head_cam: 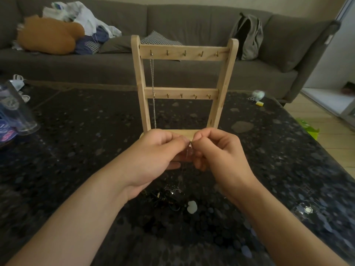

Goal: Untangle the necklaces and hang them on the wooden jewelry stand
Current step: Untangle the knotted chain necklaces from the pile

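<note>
A wooden jewelry stand (183, 91) with two rows of brass hooks rises upright on the dark speckled table (76, 141). One silver chain necklace (153, 93) hangs from the top left hook down to the base. In front of the stand my left hand (159, 150) and my right hand (217, 150) meet, both pinching a thin silver necklace (189, 148) at its clasp. Its fine chain trails down to a tangled pile of necklaces (169, 196) with dark cords on the table below my wrists. A small pale pendant (192, 206) lies beside the pile.
A clear plastic tube (17, 110) and packaging sit at the left table edge. A key ring (256, 96) and a yellow item (260, 104) lie at the far right. A grey sofa (192, 25) with clothes, a brown cushion (48, 35) and a backpack (247, 35) stands behind.
</note>
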### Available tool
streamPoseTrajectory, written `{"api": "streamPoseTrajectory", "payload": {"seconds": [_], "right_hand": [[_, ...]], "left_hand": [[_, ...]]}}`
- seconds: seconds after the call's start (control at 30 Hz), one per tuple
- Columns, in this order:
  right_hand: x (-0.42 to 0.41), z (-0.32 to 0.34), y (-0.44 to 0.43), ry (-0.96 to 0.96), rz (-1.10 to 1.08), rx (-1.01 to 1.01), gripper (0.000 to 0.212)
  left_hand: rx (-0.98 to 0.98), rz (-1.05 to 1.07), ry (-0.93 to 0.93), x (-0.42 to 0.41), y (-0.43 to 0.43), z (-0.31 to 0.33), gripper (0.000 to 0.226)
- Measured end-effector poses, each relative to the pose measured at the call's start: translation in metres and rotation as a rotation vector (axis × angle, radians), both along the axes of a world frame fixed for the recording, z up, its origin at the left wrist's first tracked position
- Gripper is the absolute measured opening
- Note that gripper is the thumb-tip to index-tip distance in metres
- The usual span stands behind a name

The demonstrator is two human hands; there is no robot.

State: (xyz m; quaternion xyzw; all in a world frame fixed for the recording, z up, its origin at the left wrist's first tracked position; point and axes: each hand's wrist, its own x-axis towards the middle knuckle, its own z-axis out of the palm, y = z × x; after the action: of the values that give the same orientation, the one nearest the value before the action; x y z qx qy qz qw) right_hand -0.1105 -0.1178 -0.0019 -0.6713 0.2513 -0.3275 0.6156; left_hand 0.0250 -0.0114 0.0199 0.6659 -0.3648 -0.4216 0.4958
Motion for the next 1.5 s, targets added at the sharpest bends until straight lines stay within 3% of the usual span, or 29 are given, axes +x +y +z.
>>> {"api": "streamPoseTrajectory", "payload": {"seconds": [0.2,0.4,0.57,0.83,1.0,1.23,1.4,1.5], "right_hand": [[0.001,0.001,0.0,-0.014,0.104,0.083,0.037],[-0.003,0.004,-0.002,-0.032,0.083,0.014,0.016],[-0.005,0.003,-0.003,0.074,0.051,-0.271,0.012],[-0.008,-0.002,-0.006,0.197,-0.017,-0.926,0.011],[-0.007,-0.005,-0.005,0.18,-0.059,-1.054,0.009],[-0.006,-0.005,-0.004,0.057,-0.102,-0.876,0.013],[-0.002,-0.003,0.001,-0.027,-0.03,-0.419,0.017],[0.002,-0.003,0.007,-0.015,0.02,-0.167,0.025]], "left_hand": [[-0.048,-0.012,0.006,0.005,0.002,-0.003,0.031],[-0.024,-0.023,-0.105,0.01,0.002,-0.004,0.034],[0.032,0.017,-0.238,0.008,0.003,-0.004,0.029],[0.134,0.027,-0.337,0.003,0.004,0.002,0.025],[0.192,0.013,-0.219,0.001,0.002,0.003,0.026],[0.217,0.048,0.065,0.002,0.002,0.009,0.02],[0.184,0.089,0.188,0.001,0.002,0.01,0.024],[0.154,0.095,0.169,-0.002,0.002,0.01,0.023]]}}
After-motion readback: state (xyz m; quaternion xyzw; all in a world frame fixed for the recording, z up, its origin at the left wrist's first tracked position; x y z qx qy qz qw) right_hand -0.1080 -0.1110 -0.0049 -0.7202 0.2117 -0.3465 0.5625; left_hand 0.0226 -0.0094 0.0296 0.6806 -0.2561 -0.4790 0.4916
